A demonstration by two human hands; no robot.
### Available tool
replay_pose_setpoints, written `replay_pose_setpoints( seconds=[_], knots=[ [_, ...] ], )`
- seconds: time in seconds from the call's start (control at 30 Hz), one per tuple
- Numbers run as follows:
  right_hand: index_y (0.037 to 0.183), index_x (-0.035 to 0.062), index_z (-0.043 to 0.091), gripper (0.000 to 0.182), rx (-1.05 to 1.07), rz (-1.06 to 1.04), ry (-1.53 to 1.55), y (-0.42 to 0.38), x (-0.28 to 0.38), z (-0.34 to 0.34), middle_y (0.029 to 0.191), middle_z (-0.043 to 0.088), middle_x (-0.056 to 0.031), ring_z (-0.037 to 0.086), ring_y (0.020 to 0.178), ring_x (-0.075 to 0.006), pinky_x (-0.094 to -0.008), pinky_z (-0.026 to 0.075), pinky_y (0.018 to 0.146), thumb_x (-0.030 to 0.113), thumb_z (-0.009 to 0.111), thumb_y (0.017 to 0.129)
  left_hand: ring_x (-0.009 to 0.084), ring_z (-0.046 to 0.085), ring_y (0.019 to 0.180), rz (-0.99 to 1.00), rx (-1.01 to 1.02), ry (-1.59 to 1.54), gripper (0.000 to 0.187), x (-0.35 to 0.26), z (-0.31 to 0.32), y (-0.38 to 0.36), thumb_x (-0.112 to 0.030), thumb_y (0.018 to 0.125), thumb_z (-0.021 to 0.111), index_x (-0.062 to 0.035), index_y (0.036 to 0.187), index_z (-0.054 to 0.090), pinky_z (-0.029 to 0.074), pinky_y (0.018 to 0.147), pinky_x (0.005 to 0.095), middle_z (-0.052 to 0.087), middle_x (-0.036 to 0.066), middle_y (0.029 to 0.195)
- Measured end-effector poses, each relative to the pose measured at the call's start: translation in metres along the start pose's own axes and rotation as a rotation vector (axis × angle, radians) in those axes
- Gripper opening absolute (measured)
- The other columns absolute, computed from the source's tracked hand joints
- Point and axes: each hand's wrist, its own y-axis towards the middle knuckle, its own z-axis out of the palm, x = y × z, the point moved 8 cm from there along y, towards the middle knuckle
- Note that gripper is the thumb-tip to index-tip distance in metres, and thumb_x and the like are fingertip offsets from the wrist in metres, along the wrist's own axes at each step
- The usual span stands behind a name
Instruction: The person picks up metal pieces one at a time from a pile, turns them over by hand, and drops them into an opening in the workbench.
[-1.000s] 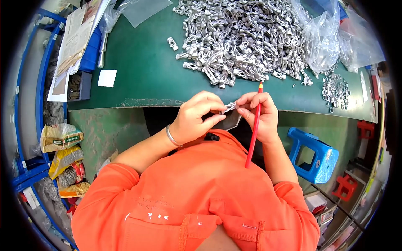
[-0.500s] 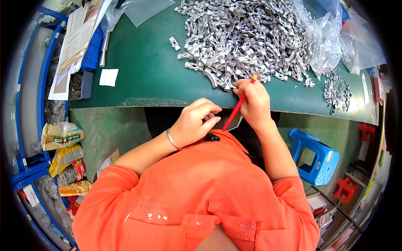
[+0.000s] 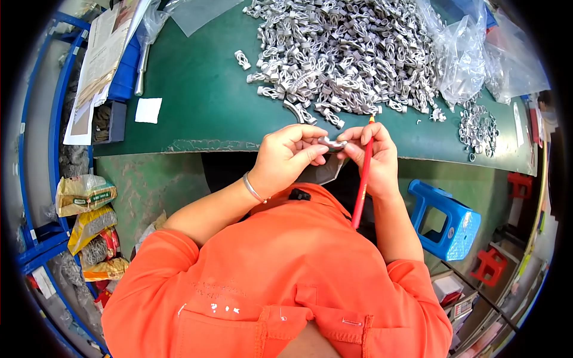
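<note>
My left hand [image 3: 290,157] and my right hand [image 3: 373,156] meet at the front edge of the green table [image 3: 203,101], pinching a small grey metal part [image 3: 332,143] between their fingertips. A red pencil [image 3: 363,173] is also tucked in my right hand, its tip pointing up toward the table and its tail down over my orange sleeve. Just beyond my fingers lies a big heap of similar grey metal parts [image 3: 346,53]. A metal bracelet [image 3: 253,188] circles my left wrist.
Clear plastic bags [image 3: 471,56] and a small pile of metal rings [image 3: 477,128] lie at the right end. A white paper square [image 3: 148,110], papers [image 3: 98,65] and a blue box sit at the left. A blue stool [image 3: 447,221] stands below right; snack bags [image 3: 89,227] lie on the floor at left.
My right hand drew back from the heap with a grey part and met my left hand at the table edge. The pencil swung from slanted to nearly upright.
</note>
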Motion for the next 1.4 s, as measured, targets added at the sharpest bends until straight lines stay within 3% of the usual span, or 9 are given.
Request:
replay_pose_setpoints(
  seconds=[0.17, 0.5, 0.67, 0.9, 1.03, 1.13, 1.27, 1.33, 1.4],
  knots=[
    [0.09, 0.0038, 0.037, 0.033, -0.011, -0.258, -0.165, -0.01, 0.013, 0.007, 0.107, 0.052, -0.017, 0.061, 0.099, -0.0221, -0.03, 0.054, 0.081, -0.018, 0.06, 0.077, 0.0182, 0.065, 0.085, 0.163, 0.027, 0.074, 0.023, -0.016, 0.003, -0.005, 0.006, 0.085, 0.06, 0.0077, 0.108, 0.057, 0.055, 0.076, 0.027, 0.058, 0.013, 0.101],
    [0.089, 0.0032, 0.037, 0.035, 0.025, -0.45, -0.34, -0.019, 0.031, 0.02, 0.101, 0.057, -0.0177, 0.064, 0.091, -0.0214, -0.0302, 0.056, 0.076, -0.015, 0.064, 0.077, 0.0223, 0.065, 0.086, 0.352, 0.009, 0.052, 0.019, -0.021, -0.004, -0.009, 0.013, 0.082, 0.059, 0.0091, 0.1, 0.056, 0.055, 0.08, 0.0315, 0.059, 0.016, 0.101],
    [0.086, 0.0036, 0.039, 0.035, 0.029, -0.459, -0.39, -0.022, 0.032, 0.024, 0.093, 0.061, -0.0174, 0.064, 0.083, -0.0192, -0.0285, 0.055, 0.071, -0.013, 0.067, 0.075, 0.0203, 0.066, 0.083, -0.04, 0.064, -0.098, 0.017, 0.006, -0.006, -0.021, 0.007, 0.084, 0.06, 0.0079, 0.101, 0.056, 0.056, 0.075, 0.03, 0.063, 0.016, 0.101],
    [0.077, 0.0048, 0.042, 0.03, -0.039, -0.615, -0.707, -0.016, 0.039, 0.02, 0.077, 0.065, -0.014, 0.062, 0.064, -0.0176, -0.0258, 0.049, 0.056, -0.005, 0.071, 0.075, 0.0149, 0.066, 0.073, -0.162, 0.08, 0.077, 0.02, 0.021, -0.017, -0.033, 0.001, 0.087, 0.061, 0.0056, 0.106, 0.056, 0.055, 0.066, 0.0252, 0.065, 0.012, 0.089],
    [0.077, 0.004, 0.046, 0.029, -0.035, -0.571, -1.072, 0.008, 0.038, 0.021, 0.088, 0.064, -0.0124, 0.057, 0.078, -0.0313, -0.0376, 0.047, 0.066, -0.003, 0.074, 0.068, 0.0143, 0.065, 0.074, -0.15, 0.069, 0.163, 0.025, 0.022, -0.02, -0.033, 0.0, 0.088, 0.058, 0.0055, 0.113, 0.053, 0.055, 0.065, 0.0249, 0.063, 0.01, 0.089],
    [0.078, 0.0037, 0.047, 0.028, -0.009, -0.649, -1.199, 0.013, 0.03, 0.023, 0.088, 0.063, -0.0113, 0.057, 0.074, -0.0305, -0.0369, 0.046, 0.064, -0.002, 0.073, 0.069, 0.0146, 0.065, 0.075, -0.134, 0.068, 0.153, 0.026, 0.02, -0.018, -0.029, 0.0, 0.089, 0.058, 0.0054, 0.114, 0.053, 0.055, 0.066, 0.0255, 0.063, 0.01, 0.089],
    [0.081, 0.0039, 0.044, 0.027, -0.076, -0.479, -1.006, 0.01, 0.02, 0.007, 0.088, 0.063, -0.0121, 0.059, 0.071, -0.0242, -0.0317, 0.047, 0.062, -0.004, 0.07, 0.075, 0.0156, 0.065, 0.078, -0.103, 0.034, 0.072, 0.029, 0.012, -0.013, -0.019, 0.0, 0.088, 0.058, 0.0053, 0.116, 0.052, 0.054, 0.069, 0.0262, 0.062, 0.011, 0.092],
    [0.083, 0.0051, 0.041, 0.026, -0.071, -0.124, -0.188, 0.01, 0.001, -0.003, 0.088, 0.063, -0.0135, 0.06, 0.072, -0.0166, -0.0258, 0.047, 0.061, -0.004, 0.065, 0.082, 0.0159, 0.065, 0.079, -0.075, 0.006, 0.0, 0.03, 0.011, -0.01, -0.014, 0.0, 0.088, 0.058, 0.0053, 0.117, 0.051, 0.054, 0.07, 0.0264, 0.062, 0.012, 0.094],
    [0.084, 0.0062, 0.039, 0.025, -0.03, -0.103, -0.144, 0.004, 0.008, 0.003, 0.089, 0.063, -0.0149, 0.06, 0.078, -0.0139, -0.0233, 0.048, 0.064, -0.006, 0.061, 0.085, 0.0161, 0.065, 0.08, -0.017, 0.016, -0.09, 0.034, 0.007, -0.006, -0.008, 0.001, 0.087, 0.059, 0.0053, 0.119, 0.05, 0.054, 0.071, 0.0261, 0.061, 0.012, 0.096]
  ],
)
